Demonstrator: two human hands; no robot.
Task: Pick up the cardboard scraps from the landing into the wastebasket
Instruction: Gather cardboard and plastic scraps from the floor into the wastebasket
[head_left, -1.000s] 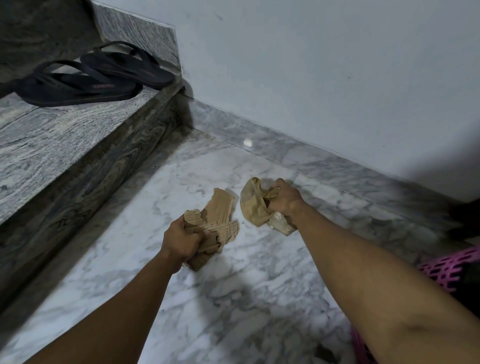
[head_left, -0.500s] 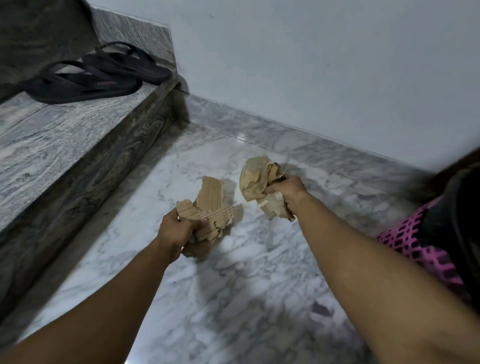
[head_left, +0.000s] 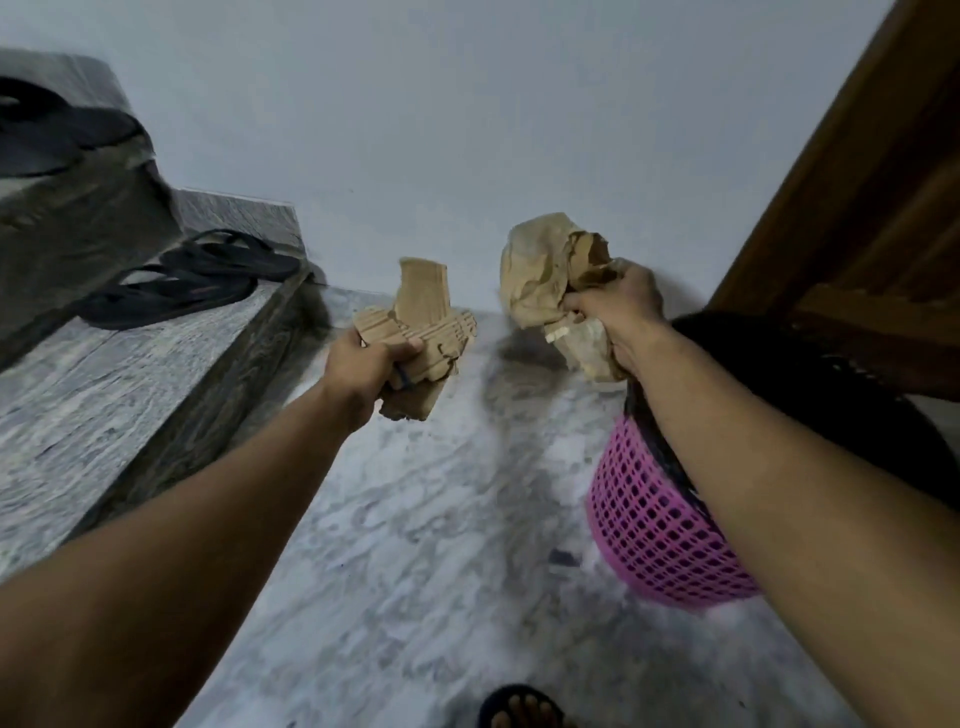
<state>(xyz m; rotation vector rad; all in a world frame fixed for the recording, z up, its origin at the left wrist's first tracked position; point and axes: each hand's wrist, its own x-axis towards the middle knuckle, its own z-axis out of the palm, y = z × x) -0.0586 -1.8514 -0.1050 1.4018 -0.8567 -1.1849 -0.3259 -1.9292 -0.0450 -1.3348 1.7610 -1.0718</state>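
While both bundles are off the landing (head_left: 415, 519), I judge the pick-up done and only the drop left. My left hand (head_left: 363, 366) has its fingers curled round the corrugated cardboard scraps (head_left: 423, 322), held above the middle of the floor. My right hand (head_left: 618, 306) clutches the crumpled cardboard scraps (head_left: 540, 275) just past the far rim of the pink wastebasket (head_left: 654, 519), which stands at the landing's right edge. Nothing has gone in yet, and I see no more scraps on the floor.
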